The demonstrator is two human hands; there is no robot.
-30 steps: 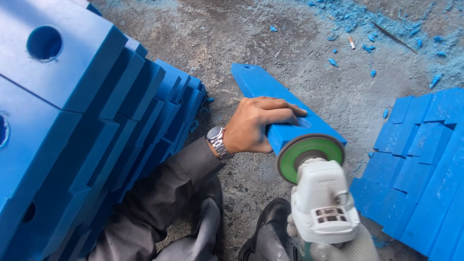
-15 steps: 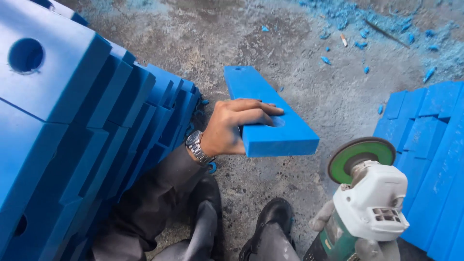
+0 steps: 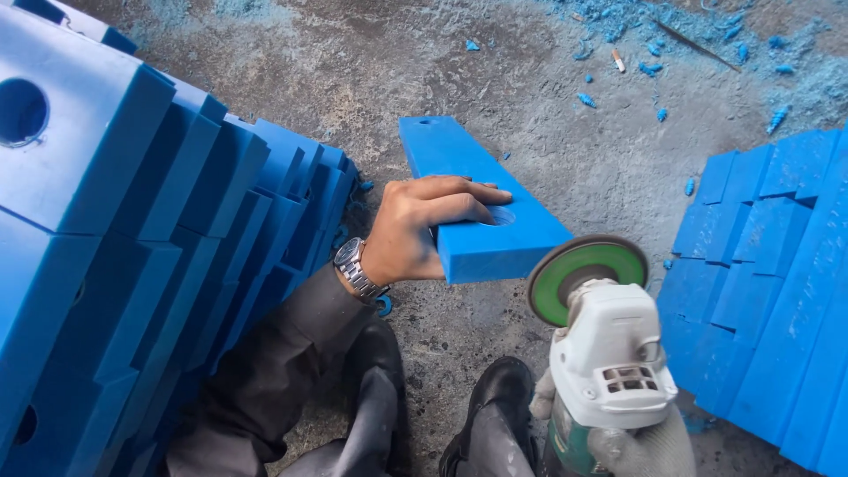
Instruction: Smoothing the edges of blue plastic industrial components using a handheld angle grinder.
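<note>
Presently: L hand (image 3: 415, 230) pinched blue slab (image 3: 477, 199) at near end, long axis 11–5 o'clock; R hand (image 3: 640, 446), gloved, wrapped on angle grinder (image 3: 601, 353), disc at slab's 4 o'clock, just apart.

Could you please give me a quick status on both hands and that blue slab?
Left hand grips blue slab. Gloved right hand holds grinder, disc beside slab's near end, apart. Blue stacks flank both sides.
</note>
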